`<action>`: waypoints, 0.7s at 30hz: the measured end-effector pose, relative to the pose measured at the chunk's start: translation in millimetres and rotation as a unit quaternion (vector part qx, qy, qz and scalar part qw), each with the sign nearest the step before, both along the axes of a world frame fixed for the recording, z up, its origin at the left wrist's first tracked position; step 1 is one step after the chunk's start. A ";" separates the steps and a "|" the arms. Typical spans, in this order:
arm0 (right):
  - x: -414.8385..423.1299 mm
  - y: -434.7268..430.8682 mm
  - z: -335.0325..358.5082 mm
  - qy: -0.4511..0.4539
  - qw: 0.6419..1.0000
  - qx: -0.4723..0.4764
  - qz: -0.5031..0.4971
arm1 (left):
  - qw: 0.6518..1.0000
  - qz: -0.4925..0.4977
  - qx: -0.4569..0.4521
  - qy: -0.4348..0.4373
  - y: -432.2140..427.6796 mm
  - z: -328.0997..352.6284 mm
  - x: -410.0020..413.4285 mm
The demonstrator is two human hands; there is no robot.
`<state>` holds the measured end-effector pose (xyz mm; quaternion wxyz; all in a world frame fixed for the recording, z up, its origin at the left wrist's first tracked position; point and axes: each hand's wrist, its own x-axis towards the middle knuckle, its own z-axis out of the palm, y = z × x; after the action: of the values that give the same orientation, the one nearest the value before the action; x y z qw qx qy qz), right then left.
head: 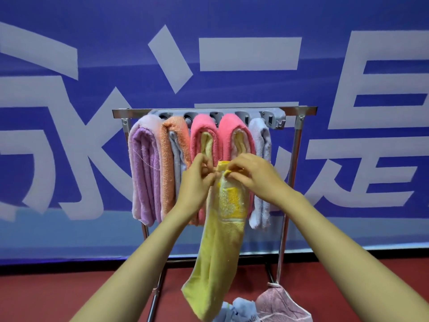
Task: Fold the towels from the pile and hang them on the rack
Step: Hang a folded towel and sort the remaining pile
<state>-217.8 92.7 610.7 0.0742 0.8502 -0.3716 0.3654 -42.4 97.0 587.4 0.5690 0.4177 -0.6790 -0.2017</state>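
The long yellow terry towel [218, 247] is off the floor, folded lengthways into a narrow strip and hanging in front of the rack's right half. Its top edge sits just past centre frame and its lower corner drops towards 6 o'clock. The left grip [197, 182] pinches that top edge from the 9 o'clock side with curled fingertips. The right grip [253, 175] pinches it from the 3 o'clock side, and the two nearly touch. Assessment: the fold is being squared at the top and hanging is not yet done. On the steel-tube towel rack [295, 147] five bundles already hang side by side. From 9 to 3 o'clock these are a lilac towel [144, 173], an orange towel [167, 163], two pink towels with yellow showing inside [204, 133], and a pale lavender-white towel [261, 156]. A small pile remains at 5 o'clock on the red floor [69, 298], made up of a pale blue cloth [241, 307] and a pink cloth [278, 303]. Several items are therefore left. Free bar is scarce, with only a narrow stretch between the pale towel and the right post. The yellow strip's bottom corner hangs close above the pile, but whether it touches cannot be told. A blue banner with white characters [232, 66] stands behind the rack.
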 end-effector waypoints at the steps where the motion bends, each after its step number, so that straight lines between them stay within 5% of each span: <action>1: 1.3 -0.6 -0.6 -0.021 1.000 0.014 0.008 | 1.000 -0.007 0.014 0.018 0.0 -0.6 0.4; 8: 3.5 2.8 0.1 -0.229 0.964 0.118 0.058 | 0.984 -0.099 0.088 0.117 -2.0 -1.6 1.7; 18: -0.9 -2.2 -6.2 -0.263 0.959 0.093 0.047 | 0.988 -0.118 0.055 0.079 2.4 -12.3 -11.1; 21: -11.5 -4.2 -9.5 -0.271 0.945 0.182 0.008 | 0.987 -0.100 0.046 0.120 -1.1 -13.6 -11.9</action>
<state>-229.3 88.4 601.3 -0.1886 0.7206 -0.4315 0.5089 -54.4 95.9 573.8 0.6032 0.3461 -0.6343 -0.3377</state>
